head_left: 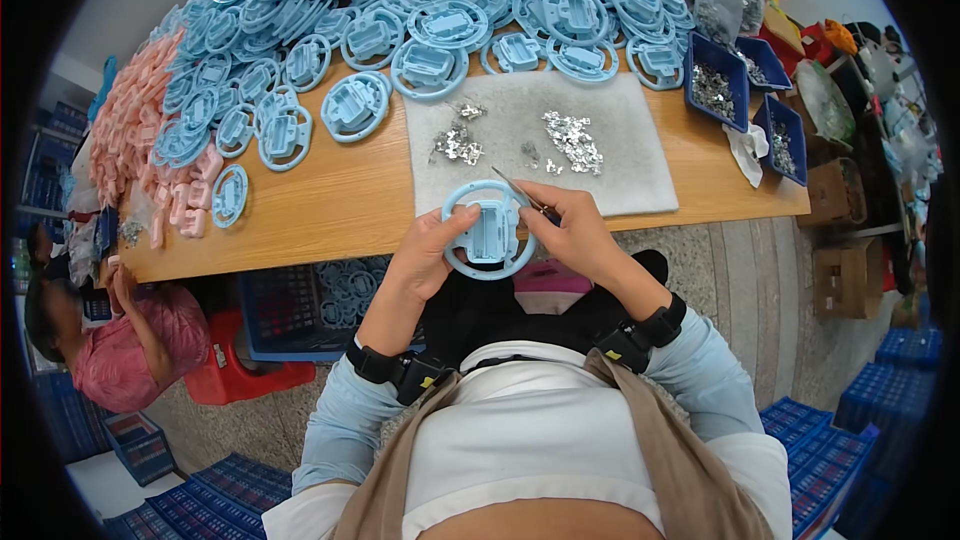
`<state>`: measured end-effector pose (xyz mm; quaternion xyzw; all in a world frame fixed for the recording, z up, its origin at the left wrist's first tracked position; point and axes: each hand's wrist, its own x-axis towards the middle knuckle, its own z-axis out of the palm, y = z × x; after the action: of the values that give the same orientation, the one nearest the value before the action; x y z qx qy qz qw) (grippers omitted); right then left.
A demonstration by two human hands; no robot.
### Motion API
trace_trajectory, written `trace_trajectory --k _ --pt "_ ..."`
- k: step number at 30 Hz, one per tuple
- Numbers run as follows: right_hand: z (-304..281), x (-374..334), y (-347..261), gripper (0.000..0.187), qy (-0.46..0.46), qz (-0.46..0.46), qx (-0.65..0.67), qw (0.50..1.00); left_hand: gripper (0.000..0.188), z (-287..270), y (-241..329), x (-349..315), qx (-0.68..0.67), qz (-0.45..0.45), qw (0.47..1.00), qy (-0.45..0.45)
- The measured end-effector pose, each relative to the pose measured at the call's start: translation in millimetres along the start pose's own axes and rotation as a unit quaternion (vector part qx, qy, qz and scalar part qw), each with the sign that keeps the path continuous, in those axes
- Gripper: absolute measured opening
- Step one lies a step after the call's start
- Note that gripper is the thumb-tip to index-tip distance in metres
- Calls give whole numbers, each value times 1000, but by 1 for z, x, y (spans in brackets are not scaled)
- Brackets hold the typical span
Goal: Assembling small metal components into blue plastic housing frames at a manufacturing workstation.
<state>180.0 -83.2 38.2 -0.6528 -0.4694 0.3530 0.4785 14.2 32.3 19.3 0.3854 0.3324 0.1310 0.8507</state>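
Observation:
A light blue toy steering wheel [490,265] is held up at the table's front edge, its recessed back facing me. My left hand [425,255] is closed on its left rim. Pinched in my right hand [575,235] is a pair of tweezers [530,200], its thin metal tip pointing up and left over the wheel. The right fingers also rest against the wheel's right rim. Beyond my hands lies a pale felt mat [630,140] bearing small shiny metal pieces [575,143] on the right and a second small heap [458,145] on the left.
Blue steering wheels [440,25] pile high across the back of the wooden table [340,210]. Pink plastic parts [130,130] heap at the left. Blue bins [715,85] of metal pieces stand at the right. A co-worker in pink [140,340] sits at the left, near a blue crate [285,325].

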Motion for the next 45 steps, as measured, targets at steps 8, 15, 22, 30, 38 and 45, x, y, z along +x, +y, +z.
trace_trajectory --k 8,15,22,30,38,45 --pt "6 1 19 29 13 -23 50 998 30 12 -8 3 -82 36 995 46" --pt "-28 32 24 15 138 -132 -238 952 25 5 -12 -2 -52 89 991 85" --pt "-28 32 36 14 114 -135 -235 956 24 9 -9 -7 -35 78 992 96" --pt "-30 35 32 13 140 -105 -284 943 25 7 -4 1 12 77 993 88" --pt "-22 38 16 10 133 -147 -197 960 30 22 -1 6 127 167 975 67" --pt "-4 28 -12 10 107 -150 -49 982 22 31 -6 21 210 214 953 36"
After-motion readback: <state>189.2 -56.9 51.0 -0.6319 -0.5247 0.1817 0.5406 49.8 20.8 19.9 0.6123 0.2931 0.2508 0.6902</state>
